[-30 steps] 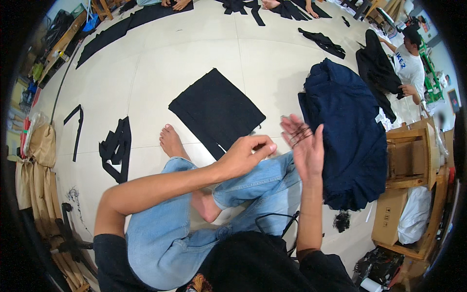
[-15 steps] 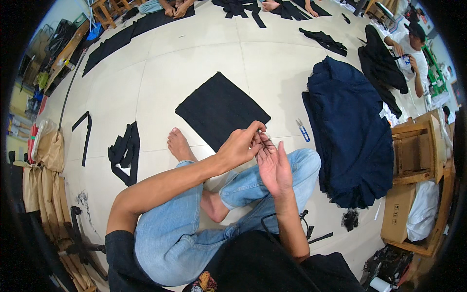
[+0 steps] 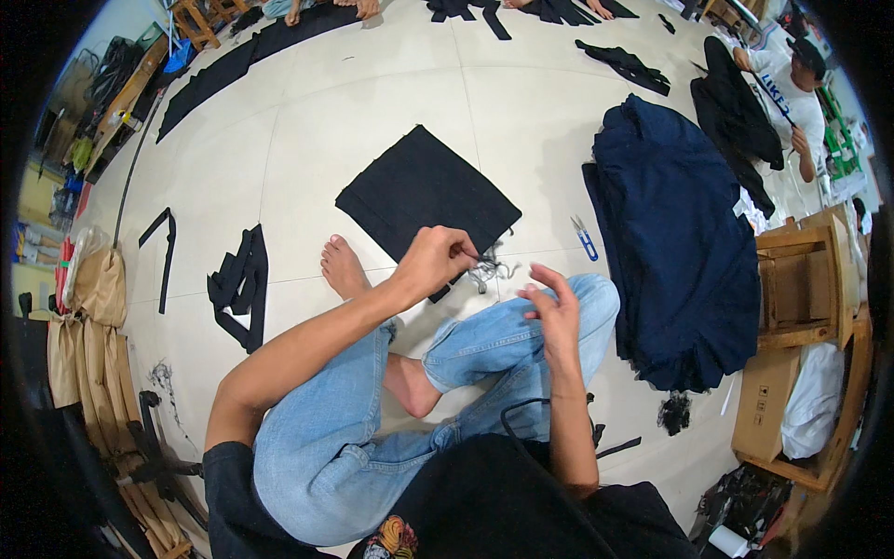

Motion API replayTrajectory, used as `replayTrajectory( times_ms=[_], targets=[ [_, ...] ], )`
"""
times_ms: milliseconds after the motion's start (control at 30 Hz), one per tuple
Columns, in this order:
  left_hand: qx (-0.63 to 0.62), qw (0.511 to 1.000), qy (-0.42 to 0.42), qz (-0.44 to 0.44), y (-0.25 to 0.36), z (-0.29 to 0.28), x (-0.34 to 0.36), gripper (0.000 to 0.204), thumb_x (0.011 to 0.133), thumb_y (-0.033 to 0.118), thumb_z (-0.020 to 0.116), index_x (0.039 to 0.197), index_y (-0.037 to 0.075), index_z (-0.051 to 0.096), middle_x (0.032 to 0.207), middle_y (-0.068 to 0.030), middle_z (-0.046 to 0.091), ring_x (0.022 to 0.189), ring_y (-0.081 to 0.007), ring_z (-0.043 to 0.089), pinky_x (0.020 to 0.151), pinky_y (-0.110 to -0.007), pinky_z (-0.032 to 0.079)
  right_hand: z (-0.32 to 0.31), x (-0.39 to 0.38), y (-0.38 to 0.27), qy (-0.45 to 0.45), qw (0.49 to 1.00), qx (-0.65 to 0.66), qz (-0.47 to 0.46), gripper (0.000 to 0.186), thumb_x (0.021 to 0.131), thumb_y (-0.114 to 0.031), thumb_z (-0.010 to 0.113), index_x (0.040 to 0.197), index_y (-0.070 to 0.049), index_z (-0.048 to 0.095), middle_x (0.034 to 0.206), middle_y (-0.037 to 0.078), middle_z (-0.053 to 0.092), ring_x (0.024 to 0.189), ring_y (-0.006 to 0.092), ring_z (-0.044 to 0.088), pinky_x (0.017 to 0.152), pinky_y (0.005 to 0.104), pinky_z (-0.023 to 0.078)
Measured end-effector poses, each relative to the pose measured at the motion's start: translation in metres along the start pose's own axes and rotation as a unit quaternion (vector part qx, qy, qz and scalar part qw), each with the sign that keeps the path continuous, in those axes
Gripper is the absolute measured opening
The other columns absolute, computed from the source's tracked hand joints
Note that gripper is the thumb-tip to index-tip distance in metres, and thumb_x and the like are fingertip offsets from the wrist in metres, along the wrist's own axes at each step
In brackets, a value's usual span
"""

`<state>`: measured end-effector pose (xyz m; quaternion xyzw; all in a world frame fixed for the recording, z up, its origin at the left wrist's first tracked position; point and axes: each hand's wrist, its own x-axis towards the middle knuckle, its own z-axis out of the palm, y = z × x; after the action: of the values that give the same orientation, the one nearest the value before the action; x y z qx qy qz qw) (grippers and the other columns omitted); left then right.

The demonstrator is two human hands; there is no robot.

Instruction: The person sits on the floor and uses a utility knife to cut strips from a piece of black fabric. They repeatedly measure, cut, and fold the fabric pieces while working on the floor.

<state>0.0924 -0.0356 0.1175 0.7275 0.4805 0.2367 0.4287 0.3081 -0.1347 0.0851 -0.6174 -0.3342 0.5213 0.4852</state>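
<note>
Between the pinched fingertips of my left hand (image 3: 436, 261) hangs a small tangle of dark threads (image 3: 487, 273), above my bent leg. My right hand (image 3: 556, 312) is apart from it, fingers loosely spread with nothing in them. Just beyond my left hand, a roughly square piece of black fabric (image 3: 424, 191) lies flat on the tiled floor. A pair of thread snips (image 3: 586, 240) with blue handles rests on the floor to the right of the fabric, beside a large navy fabric pile (image 3: 675, 242).
Black fabric strips (image 3: 244, 289) lie to the left of my bare foot. A dark clump of thread (image 3: 674, 413) is below the navy pile. Wooden shelving with a cardboard box (image 3: 765, 405) stands at right. Another person (image 3: 784, 98) handles dark fabric at far right.
My hands have separated. The left has moved slightly left with the threads pinched in it; the right has drawn away to the right, its fingers now curved and apart.
</note>
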Motion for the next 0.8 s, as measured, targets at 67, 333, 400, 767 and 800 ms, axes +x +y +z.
replayTrajectory(
  times_ms=[67,333,400,767,800],
  targets=[
    [-0.025,0.999,-0.026,0.02,0.006,0.006,0.0,0.012,0.076,0.001,0.072,0.085,-0.005,0.07,0.071,-0.015,0.069,0.069,-0.0168,0.069,0.064,-0.031,0.054,0.026,-0.005,-0.008,-0.102,0.991,0.09,0.016,0.036,0.091,-0.007,0.066,0.125,0.001,0.06,0.113,0.011,0.067,0.097,0.0168,0.068,0.074,0.0265,0.054],
    [-0.235,0.952,-0.189,-0.051,-0.009,0.008,-0.017,0.043,0.082,0.005,0.077,0.121,0.004,0.058,0.112,-0.0072,0.064,0.105,-0.0136,0.061,0.096,-0.029,0.051,-0.155,-0.014,-0.016,-0.148,0.989,0.0,0.021,0.016,0.081,0.003,0.073,0.096,0.005,0.068,0.091,0.017,0.073,0.078,0.0196,0.071,0.071,0.0311,0.058],
    [-0.164,0.961,-0.214,-0.068,-0.002,0.0,-0.026,0.035,0.085,0.01,0.075,0.116,0.003,0.061,0.11,-0.0059,0.065,0.102,-0.0121,0.06,0.094,-0.028,0.049,-0.254,-0.049,-0.008,-0.058,0.996,0.072,0.002,0.016,0.079,0.005,0.071,0.094,0.001,0.068,0.095,0.013,0.07,0.082,0.02,0.071,0.074,0.0329,0.059],
    [-0.043,0.916,-0.379,-0.126,-0.031,-0.001,-0.04,0.041,0.095,0.033,0.065,0.122,0.002,0.062,0.112,-0.0103,0.067,0.103,-0.0193,0.062,0.093,-0.035,0.049,-0.455,-0.171,0.084,0.473,0.839,-0.205,0.172,0.054,0.09,-0.015,0.059,0.143,-0.007,0.049,0.122,0.019,0.063,0.11,0.0314,0.062,0.086,0.041,0.053],
    [-0.03,0.915,-0.383,-0.122,-0.044,-0.005,-0.043,0.043,0.095,0.035,0.065,0.123,0.002,0.062,0.11,-0.0109,0.068,0.099,-0.0198,0.063,0.09,-0.035,0.05,-0.472,-0.172,0.089,0.471,0.768,-0.392,0.188,0.054,0.088,-0.015,0.06,0.14,-0.005,0.052,0.125,0.021,0.062,0.11,0.0332,0.061,0.09,0.042,0.05]
  ],
)
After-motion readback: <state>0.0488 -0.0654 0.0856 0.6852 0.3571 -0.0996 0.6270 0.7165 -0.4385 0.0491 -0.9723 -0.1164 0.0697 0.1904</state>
